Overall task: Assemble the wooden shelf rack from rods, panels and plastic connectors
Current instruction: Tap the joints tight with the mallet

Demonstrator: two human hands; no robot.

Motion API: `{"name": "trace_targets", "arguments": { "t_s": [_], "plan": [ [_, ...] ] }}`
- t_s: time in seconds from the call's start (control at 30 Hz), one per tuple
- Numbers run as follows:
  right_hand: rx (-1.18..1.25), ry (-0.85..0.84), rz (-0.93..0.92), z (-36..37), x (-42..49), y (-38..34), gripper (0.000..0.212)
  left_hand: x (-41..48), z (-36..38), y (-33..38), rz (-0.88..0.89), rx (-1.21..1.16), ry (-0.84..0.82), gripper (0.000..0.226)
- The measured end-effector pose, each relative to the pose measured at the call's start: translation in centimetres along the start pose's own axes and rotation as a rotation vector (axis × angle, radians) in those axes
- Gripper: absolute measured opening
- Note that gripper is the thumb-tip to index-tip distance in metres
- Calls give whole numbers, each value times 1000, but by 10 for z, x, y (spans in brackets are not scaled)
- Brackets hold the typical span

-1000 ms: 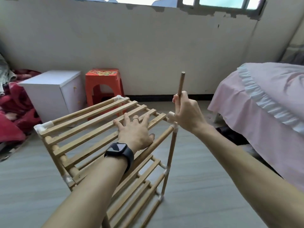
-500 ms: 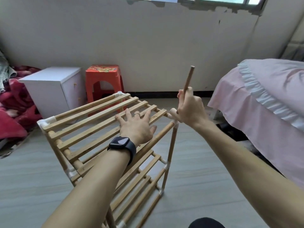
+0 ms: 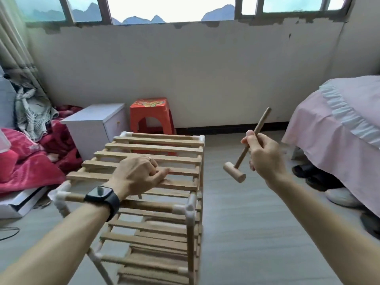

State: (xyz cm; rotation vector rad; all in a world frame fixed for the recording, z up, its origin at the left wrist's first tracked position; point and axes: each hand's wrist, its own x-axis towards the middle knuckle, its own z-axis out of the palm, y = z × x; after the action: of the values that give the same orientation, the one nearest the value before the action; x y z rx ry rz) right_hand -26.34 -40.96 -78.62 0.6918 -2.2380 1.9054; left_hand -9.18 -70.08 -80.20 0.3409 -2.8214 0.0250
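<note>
The wooden shelf rack stands upright on the floor in front of me, with slatted tiers and white plastic connectors at its corners. My left hand rests on the top tier, fingers curled over a near slat. My right hand is off to the right of the rack, in the air, gripping the handle of a small wooden mallet. The mallet head hangs down and left of the hand, level with the top tier and apart from it.
A white cabinet and an orange plastic stool stand behind the rack by the wall. Red blankets and a flat white box lie at left. A pink-covered bed with shoes beneath it fills the right side.
My right hand has lifted the mallet away from the rack's far right corner and swung out to the right. The left hand's fingers have curled on the top tier. My view has shifted.
</note>
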Motion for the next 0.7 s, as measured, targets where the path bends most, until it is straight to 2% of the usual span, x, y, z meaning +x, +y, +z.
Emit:
{"name": "trace_targets", "arguments": {
  "t_s": [0.03, 0.1, 0.17, 0.2, 0.27, 0.33, 0.4, 0.53, 0.63, 0.7],
  "plan": [
    [-24, -4, 1, 4, -2, 2, 43, -2, -4, -5, -63, -27, 15, 76],
    [-59, -22, 3, 11, -5, 2, 46, 0, -14, -7, -170, -83, 153, 73],
    [-114, -45, 0, 17, -8, 1, 47, 11, -23, 6, -192, -45, 253, 65],
    [-148, -46, -6, 19, -8, 0, 46, 19, -26, 18, -185, -14, 236, 60],
    [-193, -18, -16, 24, -6, -3, 44, 38, -22, 47, -233, 40, 54, 62],
    [-221, 3, -5, 27, -3, -6, 41, 54, -12, 73, -351, -20, -219, 87],
    [-229, 1, 2, 32, 4, -11, 36, 62, -1, 90, -422, -133, -360, 104],
    [155, 24, 90, 41, 20, -21, 24, 62, 12, 98, -301, -99, -382, 81],
    [466, -22, 175, 44, 29, -29, 11, 49, 1, 90, -200, -118, -461, 81],
    [619, -68, 207, 46, 36, -37, 30, 35, -7, 84, -141, -137, -540, 73]
  ]
}}
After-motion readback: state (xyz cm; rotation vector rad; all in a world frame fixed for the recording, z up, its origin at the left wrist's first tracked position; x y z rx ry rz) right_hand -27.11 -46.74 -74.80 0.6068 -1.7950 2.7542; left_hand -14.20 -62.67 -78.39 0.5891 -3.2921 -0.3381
